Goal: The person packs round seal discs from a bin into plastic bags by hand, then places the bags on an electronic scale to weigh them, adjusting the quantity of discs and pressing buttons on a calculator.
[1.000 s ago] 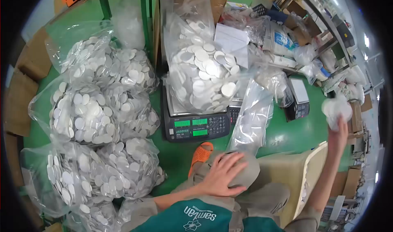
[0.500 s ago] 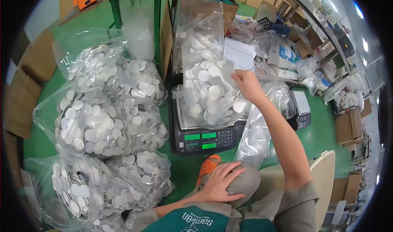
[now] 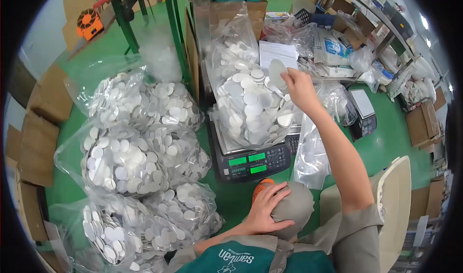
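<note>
My right hand (image 3: 300, 87) pinches a round, flat, whitish disc (image 3: 277, 74) by its edge, raised over a clear plastic bag (image 3: 251, 131) full of similar discs. That bag rests on a digital scale (image 3: 253, 164) with lit green displays, hiding most of its platform. My left hand (image 3: 265, 210) lies on my bent knee (image 3: 296, 210), fingers spread, holding nothing. A flat clear plastic bag (image 3: 311, 159) lies to the right of the scale, below my right forearm.
Several clear bags of discs (image 3: 128, 162) crowd the floor on the left. A second scale (image 3: 362, 111) stands at right. Behind are a paper sheet (image 3: 284, 53) and a metal rack (image 3: 386, 41) of packages. A beige chair (image 3: 395, 200) is beside me.
My right hand has lifted slightly with the disc, which now stands clear of the other discs in the bag. The whole view has shifted a little; my left hand stays on the knee.
</note>
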Motion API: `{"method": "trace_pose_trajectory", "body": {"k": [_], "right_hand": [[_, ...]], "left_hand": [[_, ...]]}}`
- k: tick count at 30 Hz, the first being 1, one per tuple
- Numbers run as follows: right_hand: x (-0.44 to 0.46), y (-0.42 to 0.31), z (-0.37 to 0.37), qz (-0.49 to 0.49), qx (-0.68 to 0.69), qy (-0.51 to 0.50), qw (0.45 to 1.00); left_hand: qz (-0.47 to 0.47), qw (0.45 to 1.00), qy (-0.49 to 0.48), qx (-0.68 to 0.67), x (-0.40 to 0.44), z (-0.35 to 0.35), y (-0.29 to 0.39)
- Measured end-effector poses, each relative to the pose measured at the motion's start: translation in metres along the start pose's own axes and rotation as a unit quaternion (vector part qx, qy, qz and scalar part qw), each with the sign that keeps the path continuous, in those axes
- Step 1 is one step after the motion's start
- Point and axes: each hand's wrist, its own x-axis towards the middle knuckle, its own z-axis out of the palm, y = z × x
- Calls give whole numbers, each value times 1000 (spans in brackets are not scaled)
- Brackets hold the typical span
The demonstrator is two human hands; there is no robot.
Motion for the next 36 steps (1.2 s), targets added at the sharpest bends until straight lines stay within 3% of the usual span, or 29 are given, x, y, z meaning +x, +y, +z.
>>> {"method": "trace_pose_trajectory", "body": {"k": [9,10,12,13,17,20,23,24,26,28,30,31,33,35,36], "right_hand": [[-16,15,-40,30,167,65,983],[-15,16,-42,25,275,52,960],[-13,14,-58,73,205,5,976],[-10,14,-52,72,315,15,946],[-2,7,-50,41,319,-36,946],[7,-7,-50,10,282,-60,957],[12,-14,-45,-47,280,-65,957],[11,-13,-43,-65,267,-54,960],[9,-2,-32,-120,257,-12,959],[2,0,-29,-127,246,21,961],[-3,1,-28,-135,252,36,958],[-4,4,-26,-139,259,52,954],[-7,14,-25,-148,255,70,953],[-7,29,-19,-169,296,83,936],[-7,33,-18,-151,252,82,952]], "left_hand": [[14,999,28,13,-5,-4,-4],[15,999,37,19,-7,-6,-4],[11,999,50,20,-12,-6,-3],[13,998,54,29,-13,-7,-1],[-3,993,91,69,-21,-12,3],[-58,988,119,76,-31,-16,2],[-161,968,180,-71,-62,-11,-9],[-286,918,204,-183,-89,4,-23],[-477,812,203,-267,-118,-4,-24],[-600,770,113,-184,-162,-5,-49],[-640,743,65,-184,-200,5,-76],[-689,640,115,-320,-212,12,-86],[-729,555,136,-377,-217,18,-91],[-739,526,153,-392,-226,29,-90],[-743,519,161,-391,-233,36,-88]]}}
